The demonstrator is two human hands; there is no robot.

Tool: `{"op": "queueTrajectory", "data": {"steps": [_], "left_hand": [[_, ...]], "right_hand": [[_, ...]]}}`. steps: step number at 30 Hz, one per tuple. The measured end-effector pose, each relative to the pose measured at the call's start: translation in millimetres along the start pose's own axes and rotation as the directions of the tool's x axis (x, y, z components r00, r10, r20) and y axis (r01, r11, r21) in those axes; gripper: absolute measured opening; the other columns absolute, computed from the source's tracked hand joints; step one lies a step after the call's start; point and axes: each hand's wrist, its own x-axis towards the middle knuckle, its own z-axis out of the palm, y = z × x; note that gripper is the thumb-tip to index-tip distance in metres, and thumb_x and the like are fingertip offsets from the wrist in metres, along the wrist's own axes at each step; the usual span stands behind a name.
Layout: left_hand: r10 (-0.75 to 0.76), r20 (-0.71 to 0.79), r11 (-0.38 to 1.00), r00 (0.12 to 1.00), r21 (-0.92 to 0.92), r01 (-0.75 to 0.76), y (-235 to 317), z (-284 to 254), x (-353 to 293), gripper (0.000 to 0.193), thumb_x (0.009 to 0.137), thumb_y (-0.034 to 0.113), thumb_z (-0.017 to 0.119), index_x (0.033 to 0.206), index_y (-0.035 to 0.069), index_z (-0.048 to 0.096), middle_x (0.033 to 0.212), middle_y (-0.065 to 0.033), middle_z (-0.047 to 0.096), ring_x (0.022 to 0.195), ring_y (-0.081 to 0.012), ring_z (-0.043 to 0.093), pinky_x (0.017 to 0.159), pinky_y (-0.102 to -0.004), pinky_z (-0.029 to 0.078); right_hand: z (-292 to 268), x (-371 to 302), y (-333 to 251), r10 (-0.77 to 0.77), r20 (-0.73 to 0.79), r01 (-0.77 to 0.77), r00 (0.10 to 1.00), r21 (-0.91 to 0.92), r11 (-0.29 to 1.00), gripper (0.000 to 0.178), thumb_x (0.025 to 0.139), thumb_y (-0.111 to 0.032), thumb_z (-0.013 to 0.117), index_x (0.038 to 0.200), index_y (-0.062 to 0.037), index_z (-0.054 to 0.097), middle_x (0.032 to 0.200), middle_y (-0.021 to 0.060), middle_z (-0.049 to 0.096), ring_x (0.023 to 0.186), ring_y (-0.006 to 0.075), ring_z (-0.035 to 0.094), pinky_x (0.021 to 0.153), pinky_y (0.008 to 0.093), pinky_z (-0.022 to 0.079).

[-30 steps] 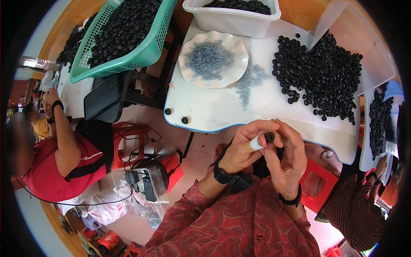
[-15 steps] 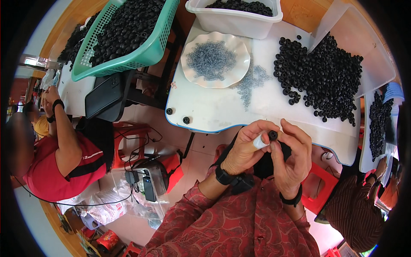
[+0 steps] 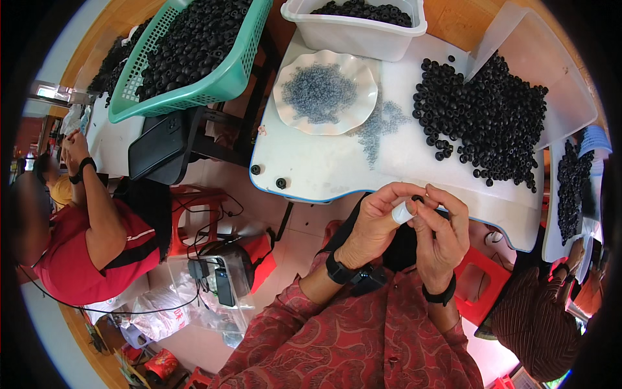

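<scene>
In front of my body, just off the table's near edge, my left hand (image 3: 370, 228) and my right hand (image 3: 446, 235) meet fingertip to fingertip. Between them they pinch a small round black part (image 3: 418, 198), mostly covered by the fingers. A white wrap (image 3: 403, 212) surrounds my left thumb. Beyond my hands lies a heap of similar black ring-shaped parts (image 3: 486, 123) on the white table (image 3: 311, 165). Small clear bluish rings (image 3: 319, 92) fill a scalloped white plate (image 3: 364, 115), and more of them are scattered beside it.
Two loose black parts (image 3: 281, 183) rest near the table's left corner. A white tub (image 3: 363, 40) and a green basket (image 3: 188, 97) hold more black parts. A translucent bin (image 3: 557, 84) leans at right. A person in red (image 3: 91, 253) sits at left, another (image 3: 538, 324) at right.
The black part has turned and sunk between my fingertips, its round face no longer toward me. My right fingers have closed in over it. The rest looks the same.
</scene>
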Motion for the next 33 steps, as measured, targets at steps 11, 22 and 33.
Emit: {"op": "queueTrajectory", "data": {"steps": [11,22,33], "left_hand": [[-0.020,-0.104,1.000,0.994,0.012,0.021,-8.1,-2.8,3.3,0.028,0.093,0.008,0.061,0.119,0.000,0.060,0.111,-0.0057,0.064,0.102,-0.0107,0.059,0.091,-0.0249,0.049],[-0.100,-0.163,0.991,0.982,0.073,0.113,-5.4,5.9,1.5,0.034,0.094,0.010,0.059,0.126,-0.002,0.058,0.106,-0.0022,0.062,0.095,-0.0099,0.058,0.086,-0.0259,0.049],[-0.031,-0.124,0.990,0.992,0.135,0.048,-4.8,2.8,0.9,0.032,0.094,0.008,0.059,0.124,-0.002,0.059,0.099,-0.0014,0.061,0.087,-0.0092,0.058,0.079,-0.0239,0.051]], "right_hand": [[0.8,5.0,6.9,-0.045,0.008,0.045,0.999,-0.087,0.995,0.026,0.072,0.012,0.071,0.095,0.0003,0.066,0.111,0.0158,0.060,0.099,0.0290,0.062,0.079,0.0346,0.053],[0.0,4.3,18.2,0.016,-0.024,-0.017,1.000,-0.039,0.999,0.023,0.078,0.013,0.063,0.099,0.0025,0.063,0.113,0.0142,0.059,0.094,0.0226,0.062,0.073,0.0299,0.055],[-1.2,-1.5,16.7,0.296,0.015,-0.280,0.955,0.373,0.885,0.020,0.084,0.011,0.060,0.102,0.0021,0.060,0.116,0.0127,0.055,0.094,0.0148,0.060,0.073,0.0244,0.057]]}}
